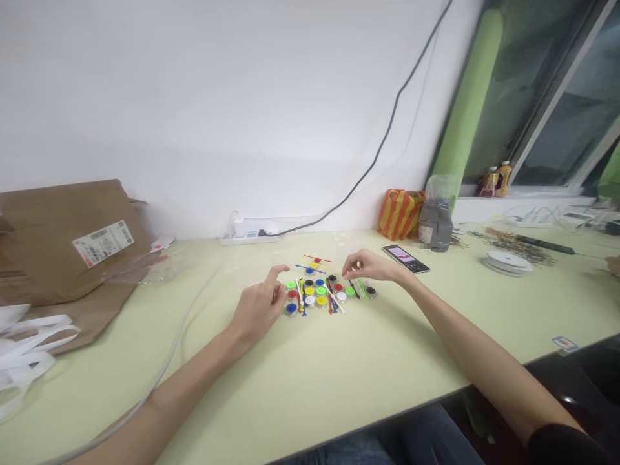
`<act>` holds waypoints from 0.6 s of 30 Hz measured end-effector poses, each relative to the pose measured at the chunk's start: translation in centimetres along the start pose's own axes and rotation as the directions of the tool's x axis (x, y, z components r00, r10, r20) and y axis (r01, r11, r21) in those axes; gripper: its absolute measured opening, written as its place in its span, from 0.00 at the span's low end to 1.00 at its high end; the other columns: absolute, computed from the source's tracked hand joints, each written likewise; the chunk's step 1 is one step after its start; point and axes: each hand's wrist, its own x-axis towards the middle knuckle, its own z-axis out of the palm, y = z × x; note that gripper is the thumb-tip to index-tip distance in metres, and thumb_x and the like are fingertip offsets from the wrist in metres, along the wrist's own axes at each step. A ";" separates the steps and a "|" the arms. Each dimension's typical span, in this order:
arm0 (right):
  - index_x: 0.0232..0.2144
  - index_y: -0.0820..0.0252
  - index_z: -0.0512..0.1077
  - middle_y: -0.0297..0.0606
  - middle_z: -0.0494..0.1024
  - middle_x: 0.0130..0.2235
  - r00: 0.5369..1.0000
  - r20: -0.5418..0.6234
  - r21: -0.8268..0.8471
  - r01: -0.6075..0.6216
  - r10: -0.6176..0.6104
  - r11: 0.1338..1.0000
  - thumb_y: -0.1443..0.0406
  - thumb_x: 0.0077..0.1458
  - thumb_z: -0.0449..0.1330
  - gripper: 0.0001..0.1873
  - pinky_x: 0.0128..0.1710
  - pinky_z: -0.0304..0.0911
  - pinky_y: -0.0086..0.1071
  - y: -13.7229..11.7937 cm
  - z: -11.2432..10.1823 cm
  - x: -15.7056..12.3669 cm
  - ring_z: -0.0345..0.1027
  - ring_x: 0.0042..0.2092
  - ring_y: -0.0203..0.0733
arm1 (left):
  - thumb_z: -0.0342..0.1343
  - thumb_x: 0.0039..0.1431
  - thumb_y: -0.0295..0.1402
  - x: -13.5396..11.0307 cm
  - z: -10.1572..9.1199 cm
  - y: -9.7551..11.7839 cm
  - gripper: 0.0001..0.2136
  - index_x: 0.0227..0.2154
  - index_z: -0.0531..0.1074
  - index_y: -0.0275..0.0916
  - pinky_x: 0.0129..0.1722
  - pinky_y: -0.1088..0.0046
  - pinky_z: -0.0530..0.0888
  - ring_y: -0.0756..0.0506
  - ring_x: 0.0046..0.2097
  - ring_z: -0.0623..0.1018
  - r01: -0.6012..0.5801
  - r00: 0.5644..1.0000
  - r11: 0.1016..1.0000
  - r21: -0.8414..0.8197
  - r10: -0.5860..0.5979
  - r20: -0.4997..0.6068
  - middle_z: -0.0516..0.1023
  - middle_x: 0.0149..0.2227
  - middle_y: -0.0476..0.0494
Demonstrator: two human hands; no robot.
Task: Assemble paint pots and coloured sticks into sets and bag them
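Note:
Several small clear-based discs with coloured tops lie clustered on the table, among them a blue disc (pixel 291 309), a yellow disc (pixel 321 301) and a red disc (pixel 292 294). Thin coloured arrow spinners lie between and across them, such as a white arrow (pixel 338 302) and a red arrow (pixel 317 260) at the back. My left hand (pixel 258 305) hovers at the cluster's left side, index finger stretched out, thumb apart, holding nothing visible. My right hand (pixel 369 265) is over the right side near a black disc (pixel 332 278), fingertips bent together; whatever is between them cannot be made out.
A phone (pixel 405 258) lies beyond my right wrist. Behind it stand a striped bag (pixel 400 214) and a grey bag (pixel 435 225). A white spool (pixel 507 263) sits farther right. At left are a brown paper package (pixel 62 239), white strips (pixel 31 352) and a grey cable (pixel 180 329).

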 end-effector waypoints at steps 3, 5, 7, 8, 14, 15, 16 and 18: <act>0.33 0.63 0.81 0.39 0.81 0.32 0.990 0.132 0.019 -0.045 0.042 0.999 0.58 0.50 0.67 0.13 0.31 0.59 0.29 0.0 0.4 -0.9 0.68 0.32 0.38 | 0.43 0.66 0.31 0.0 0.0 0.0 0.17 0.56 0.61 0.43 0.30 0.76 0.62 0.49 0.23 0.66 -0.019 1.000 1.000 -0.007 0.019 0.004 0.64 0.20 0.59; 0.31 0.62 0.80 0.38 0.81 0.31 0.984 0.165 0.024 -0.075 0.070 0.997 0.60 0.49 0.67 0.10 0.29 0.60 0.29 -0.1 0.9 -0.9 0.68 0.31 0.37 | 0.43 0.66 0.31 -0.1 0.0 0.0 0.16 0.56 0.61 0.43 0.29 0.76 0.62 0.49 0.23 0.66 -0.026 1.000 1.000 -0.018 0.026 -0.002 0.63 0.21 0.59; 0.29 0.62 0.80 0.38 0.80 0.29 0.982 0.164 0.036 -0.097 0.090 0.995 0.62 0.49 0.66 0.08 0.29 0.60 0.29 -0.2 1.3 -0.9 0.68 0.29 0.37 | 0.43 0.66 0.31 -0.1 0.0 0.1 0.16 0.55 0.61 0.43 0.29 0.76 0.62 0.50 0.23 0.65 -0.035 0.999 0.999 -0.026 0.035 -0.006 0.63 0.20 0.59; 0.28 0.62 0.80 0.38 0.80 0.28 0.982 0.159 0.040 -0.107 0.100 0.993 0.62 0.48 0.66 0.08 0.28 0.60 0.29 -0.2 1.3 -0.9 0.68 0.29 0.37 | 0.43 0.66 0.31 -0.2 0.0 0.1 0.16 0.55 0.61 0.43 0.29 0.77 0.62 0.50 0.22 0.64 -0.044 0.999 0.999 -0.028 0.044 -0.006 0.63 0.20 0.59; 0.28 0.62 0.80 0.38 0.80 0.28 0.979 0.183 0.073 -0.109 0.094 0.991 0.59 0.47 0.69 0.11 0.27 0.59 0.28 -1.7 -0.6 -2.0 0.68 0.29 0.37 | 0.43 0.67 0.31 -0.6 0.1 1.1 0.14 0.54 0.63 0.41 0.28 0.77 0.61 0.51 0.22 0.63 -0.123 0.992 0.991 -0.060 0.123 -0.009 0.65 0.20 0.60; 0.30 0.62 0.81 0.38 0.80 0.29 0.981 0.179 0.117 -0.092 0.070 0.989 0.57 0.48 0.70 0.13 0.27 0.59 0.28 -2.3 -0.9 -2.2 0.68 0.29 0.36 | 0.43 0.68 0.31 -0.7 0.1 1.4 0.14 0.54 0.64 0.41 0.28 0.77 0.61 0.51 0.22 0.64 -0.133 0.991 0.987 -0.087 0.133 -0.001 0.66 0.20 0.59; 0.31 0.63 0.81 0.38 0.80 0.29 0.984 0.170 0.176 -0.074 0.044 0.982 0.55 0.48 0.70 0.16 0.27 0.59 0.28 -2.9 -0.9 -2.4 0.68 0.29 0.36 | 0.44 0.68 0.32 -0.8 0.2 1.8 0.13 0.53 0.64 0.41 0.28 0.77 0.62 0.52 0.23 0.64 -0.137 0.990 0.982 -0.128 0.140 0.011 0.67 0.21 0.58; 0.34 0.63 0.81 0.39 0.80 0.30 0.987 0.159 0.305 -0.032 -0.018 0.952 0.52 0.49 0.70 0.19 0.27 0.60 0.28 -4.2 -0.3 -2.5 0.68 0.29 0.35 | 0.46 0.68 0.36 -0.9 0.3 2.6 0.14 0.53 0.65 0.41 0.29 0.77 0.64 0.51 0.25 0.67 -0.119 0.990 0.964 -0.240 0.133 0.043 0.70 0.24 0.56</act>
